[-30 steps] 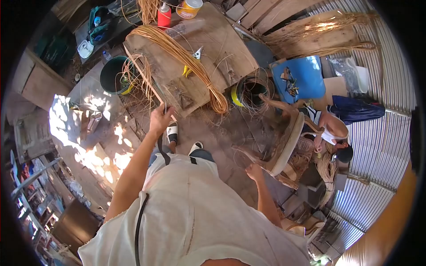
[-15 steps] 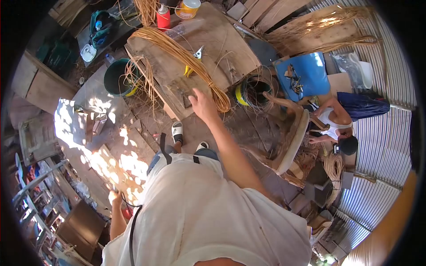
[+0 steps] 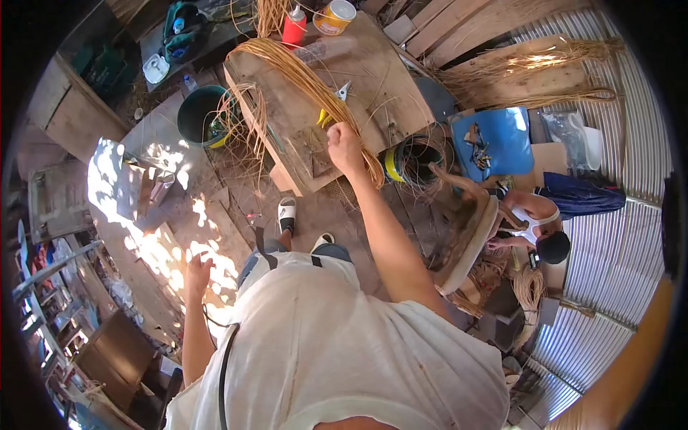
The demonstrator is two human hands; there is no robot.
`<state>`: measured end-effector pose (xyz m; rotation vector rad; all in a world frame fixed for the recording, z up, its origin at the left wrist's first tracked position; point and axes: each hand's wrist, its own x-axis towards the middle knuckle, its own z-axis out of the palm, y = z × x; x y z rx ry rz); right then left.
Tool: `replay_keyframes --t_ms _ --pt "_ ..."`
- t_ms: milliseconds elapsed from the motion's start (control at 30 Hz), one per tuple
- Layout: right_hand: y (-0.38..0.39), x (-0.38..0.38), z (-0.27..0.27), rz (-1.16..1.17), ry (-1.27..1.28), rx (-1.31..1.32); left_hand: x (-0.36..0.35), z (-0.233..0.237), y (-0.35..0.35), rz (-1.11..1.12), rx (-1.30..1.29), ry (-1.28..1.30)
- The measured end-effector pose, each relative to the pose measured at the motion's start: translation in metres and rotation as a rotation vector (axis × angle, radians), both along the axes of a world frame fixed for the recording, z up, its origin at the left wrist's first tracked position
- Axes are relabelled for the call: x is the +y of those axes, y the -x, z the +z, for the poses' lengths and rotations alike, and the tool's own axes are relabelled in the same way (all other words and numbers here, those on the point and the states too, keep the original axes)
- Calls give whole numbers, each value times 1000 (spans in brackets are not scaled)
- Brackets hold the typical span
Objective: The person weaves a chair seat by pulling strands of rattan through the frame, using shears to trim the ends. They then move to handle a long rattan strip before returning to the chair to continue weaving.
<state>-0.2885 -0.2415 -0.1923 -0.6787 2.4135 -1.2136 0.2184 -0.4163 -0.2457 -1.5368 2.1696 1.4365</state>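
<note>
A long bundle of tan rattan-like strands [image 3: 304, 75] lies curved across the wooden worktable [image 3: 390, 86]. My right hand [image 3: 345, 148] is over the table at the bundle's left edge, with its fingers curled closed. What they hold, if anything, is hidden. Just above its knuckles are hand snips [image 3: 324, 115] with yellow handles and metal blades, lying against the bundle. Low at the left, my left hand [image 3: 199, 271] is raised over the sunlit floor, its fingers loosely bent and apart, with nothing visible in them.
A red bottle [image 3: 294, 27] and a yellow tub [image 3: 335, 16] stand at the table's far edge. Dark buckets [image 3: 197, 115] flank the table. At right are a blue chair [image 3: 494, 140] with small tools and a seated person [image 3: 537, 218] by a wooden chair frame [image 3: 469, 247].
My right hand has moved up the table towards the snips, and its fingers have curled in. My left hand has risen and come forward. The view has shifted slightly.
</note>
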Motion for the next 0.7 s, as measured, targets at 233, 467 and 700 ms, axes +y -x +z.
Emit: replay_keyframes --t_ms 233,467,700 --pt "-13 7 -20 239 -308 247 -3 44 76 -26 -11 -81" --pt "-9 27 10 89 -287 322 7 26 84 -101 5 -98" --pt "-30 55 26 288 -485 300 3 21 143 -288 64 -63"
